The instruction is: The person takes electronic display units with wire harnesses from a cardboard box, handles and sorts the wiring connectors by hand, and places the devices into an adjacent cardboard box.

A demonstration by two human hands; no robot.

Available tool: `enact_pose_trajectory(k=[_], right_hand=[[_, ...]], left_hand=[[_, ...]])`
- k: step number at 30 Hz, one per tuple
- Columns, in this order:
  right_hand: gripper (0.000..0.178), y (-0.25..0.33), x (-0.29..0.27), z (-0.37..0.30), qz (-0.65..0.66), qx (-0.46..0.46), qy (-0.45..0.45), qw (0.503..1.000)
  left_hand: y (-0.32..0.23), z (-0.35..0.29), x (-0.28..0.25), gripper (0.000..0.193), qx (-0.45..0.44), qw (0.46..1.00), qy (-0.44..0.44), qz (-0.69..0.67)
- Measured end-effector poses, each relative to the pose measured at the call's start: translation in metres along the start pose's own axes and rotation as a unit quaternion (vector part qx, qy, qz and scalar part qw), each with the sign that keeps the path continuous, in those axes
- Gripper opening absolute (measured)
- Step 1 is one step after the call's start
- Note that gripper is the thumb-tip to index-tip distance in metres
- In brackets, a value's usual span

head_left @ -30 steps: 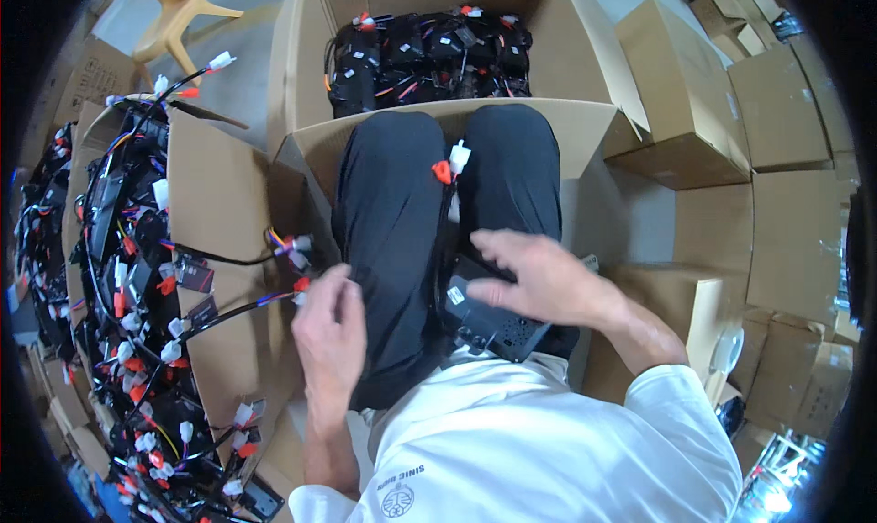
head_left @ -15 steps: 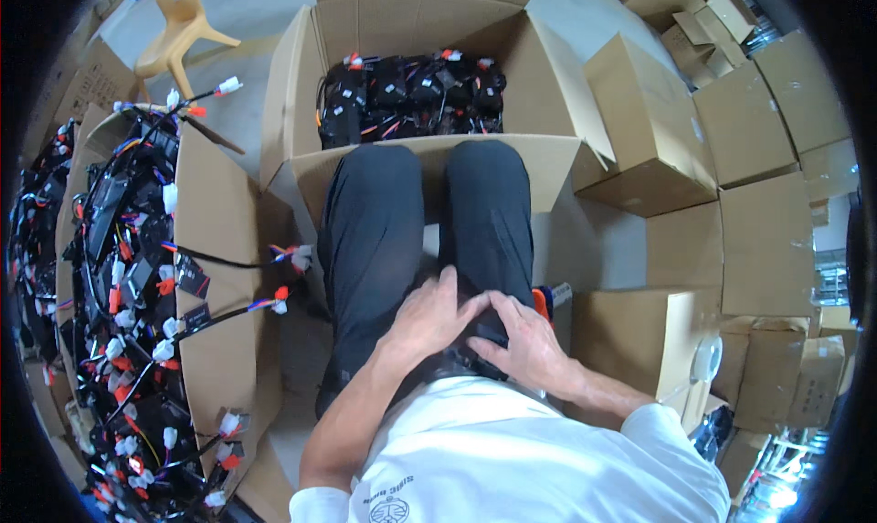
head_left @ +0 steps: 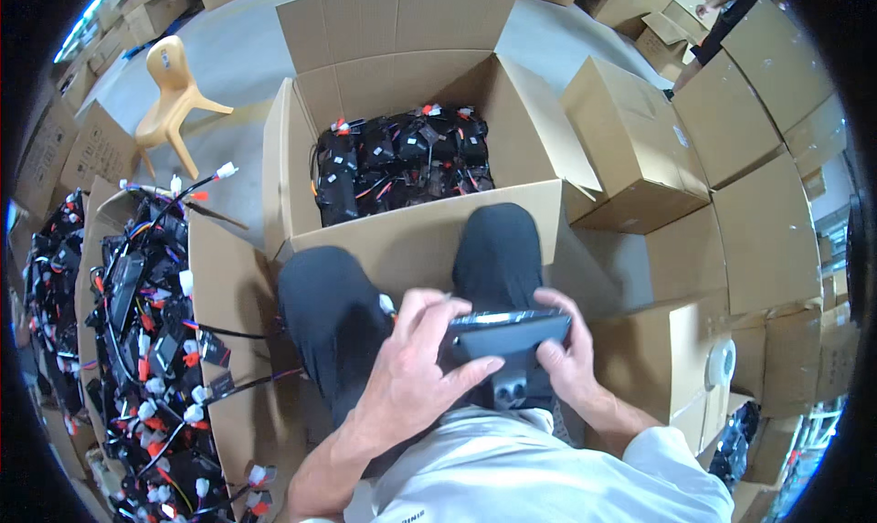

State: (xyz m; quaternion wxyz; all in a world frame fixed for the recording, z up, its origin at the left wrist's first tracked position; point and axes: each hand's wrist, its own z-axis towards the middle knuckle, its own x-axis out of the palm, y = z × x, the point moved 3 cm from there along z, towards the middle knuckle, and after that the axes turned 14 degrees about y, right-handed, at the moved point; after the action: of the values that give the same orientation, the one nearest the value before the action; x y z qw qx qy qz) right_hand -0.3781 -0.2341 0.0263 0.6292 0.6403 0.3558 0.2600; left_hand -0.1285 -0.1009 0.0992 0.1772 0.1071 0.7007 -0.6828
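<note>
A black, box-like electronic unit [head_left: 512,338] with a shiny upper edge is held up over my lap. My left hand [head_left: 411,363] grips its left end, thumb against the near face and fingers behind. The fingers and thumb of my right hand [head_left: 571,349] close on its right end. Below the unit, a small dark grey piece with two round holes [head_left: 510,390] shows; whether it is joined to the unit I cannot tell. A white and red connector [head_left: 387,306] peeks out beside my left fingers.
Ahead, an open carton [head_left: 411,235] holds rows of black wired units [head_left: 402,162]. At my left a carton [head_left: 239,340] is heaped with units, cables and connectors. Closed cartons [head_left: 639,148] and a tape roll [head_left: 721,364] are at right. A yellow chair [head_left: 172,98] stands far left; another person [head_left: 731,16] far right.
The black unit has come up into view between my hands, which were low over my lap. My knees have spread, and the view has tilted up, showing more of the floor and another person.
</note>
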Motion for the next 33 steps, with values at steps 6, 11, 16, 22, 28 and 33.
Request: enact_pose_trajectory(k=[6,11,16,22,28,33], right_hand=[[0.059,0.117,0.001,0.17,0.13,-0.177,-0.093,0.971],[0.077,0.2,-0.023,0.283,-0.101,-0.217,0.015,0.971],[0.083,0.247,-0.046,0.362,-0.174,-0.198,0.078,0.961],[0.052,0.156,-0.106,0.524,0.177,-0.284,0.129,0.933],[0.069,-0.12,-0.051,0.577,0.103,0.208,0.303,0.924],[0.081,-0.295,0.041,0.583,0.106,0.312,0.373,0.867]], left_hand=[[-0.042,0.11,-0.096,0.062,0.26,0.926,-0.244,0.124],[-0.066,0.191,-0.208,0.055,0.135,0.952,-0.246,0.121],[0.018,0.263,-0.289,0.049,0.271,0.918,-0.158,-0.241],[0.121,0.32,-0.216,0.022,-0.088,0.984,0.151,0.034],[0.24,0.354,-0.371,0.015,-0.03,0.894,0.068,0.441],[0.275,0.377,-0.315,0.03,0.024,0.816,0.253,0.519]])
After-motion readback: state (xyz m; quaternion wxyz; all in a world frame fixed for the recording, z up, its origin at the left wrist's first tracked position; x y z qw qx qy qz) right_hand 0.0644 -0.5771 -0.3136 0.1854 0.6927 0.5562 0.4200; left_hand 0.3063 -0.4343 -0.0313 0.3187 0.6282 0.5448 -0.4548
